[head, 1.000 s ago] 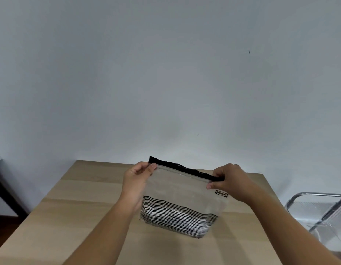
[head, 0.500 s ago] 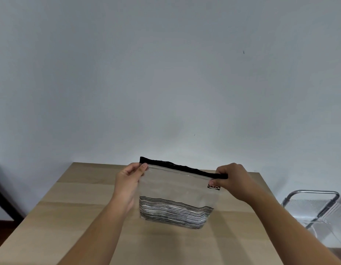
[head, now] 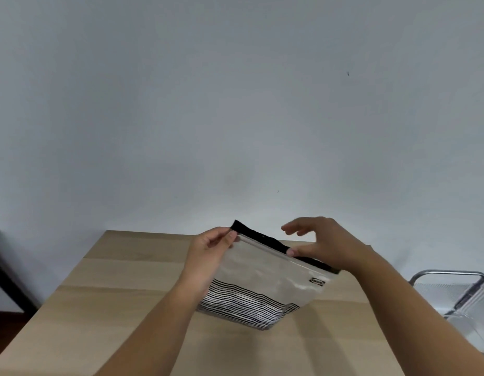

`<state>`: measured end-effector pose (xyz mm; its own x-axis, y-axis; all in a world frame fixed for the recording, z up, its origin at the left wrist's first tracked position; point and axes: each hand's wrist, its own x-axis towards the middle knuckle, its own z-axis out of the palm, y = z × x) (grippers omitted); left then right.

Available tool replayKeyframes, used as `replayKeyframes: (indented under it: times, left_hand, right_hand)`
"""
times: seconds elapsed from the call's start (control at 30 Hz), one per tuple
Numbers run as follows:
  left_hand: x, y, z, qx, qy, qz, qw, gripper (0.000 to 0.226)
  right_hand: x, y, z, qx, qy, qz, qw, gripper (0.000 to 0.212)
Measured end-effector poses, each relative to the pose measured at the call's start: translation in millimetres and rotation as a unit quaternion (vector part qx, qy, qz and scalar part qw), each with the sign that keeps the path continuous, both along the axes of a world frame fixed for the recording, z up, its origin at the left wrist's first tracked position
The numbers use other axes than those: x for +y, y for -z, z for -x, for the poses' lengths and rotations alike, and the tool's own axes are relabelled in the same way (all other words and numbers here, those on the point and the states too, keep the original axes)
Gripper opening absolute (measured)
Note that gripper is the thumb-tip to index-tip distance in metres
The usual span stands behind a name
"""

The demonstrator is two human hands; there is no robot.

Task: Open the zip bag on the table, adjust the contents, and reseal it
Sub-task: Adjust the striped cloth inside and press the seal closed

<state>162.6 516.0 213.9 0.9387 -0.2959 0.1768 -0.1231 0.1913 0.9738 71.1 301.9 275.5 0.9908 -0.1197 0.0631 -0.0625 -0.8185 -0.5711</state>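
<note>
A plain pale grey wall [head: 235, 104] filled most of the view, and below it stood one light wooden desk [head: 121, 294] with a pale plank top. To the right of the desk, partly cut off by the edge, was one chair with a metal tube frame and a ribbed clear seat [head: 452, 291]. On the desk there was one clear plastic zip bag with a black strip along its top and thin black stripes across its lower part [head: 265, 278]; it was held upright and tilted, its left top corner higher than its right, its bottom edge low near or on the desk top, though contact could not be told. A small dark label sat near its right upper corner. Two bare hands were on it. The left hand [head: 208, 256] had its fingers [head: 230, 236] closed in a pinch on the left top corner of the bag, thumb in front. The right hand [head: 325, 248] was spread wide, its fingers extended and apart above the black strip, with only the thumb tip touching the seal line near the middle of the top edge; it gripped nothing.
</note>
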Motion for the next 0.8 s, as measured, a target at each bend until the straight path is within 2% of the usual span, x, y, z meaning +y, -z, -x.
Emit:
replayKeyframes:
  times: [0.17, 0.33, 0.53, 0.67, 0.8]
  left_hand:
    - [-18, -3, 15, -0.037, -0.001, -0.011, 0.999, 0.015]
    - [-17, -1, 15, -0.055, -0.01, -0.028, 0.998, 0.007]
    - [-6, 4, 2, -0.017, -0.041, -0.009, 0.999, 0.005]
    - [0, 6, -7, 0.011, -0.067, 0.018, 0.998, 0.01]
    - [7, 5, -17, 0.027, -0.101, 0.036, 0.994, 0.009]
  right_hand:
    - [39, -5, -19, -0.031, -0.037, -0.001, 0.999, 0.016]
    - [38, 11, -21, -0.024, 0.0, 0.015, 1.0, 0.019]
    - [5, 30, -9, -0.003, 0.059, 0.033, 0.998, 0.032]
    - [-13, 36, 8, 0.02, 0.091, 0.021, 0.995, 0.026]
    - [-27, 35, 25, 0.023, 0.131, 0.048, 0.99, 0.023]
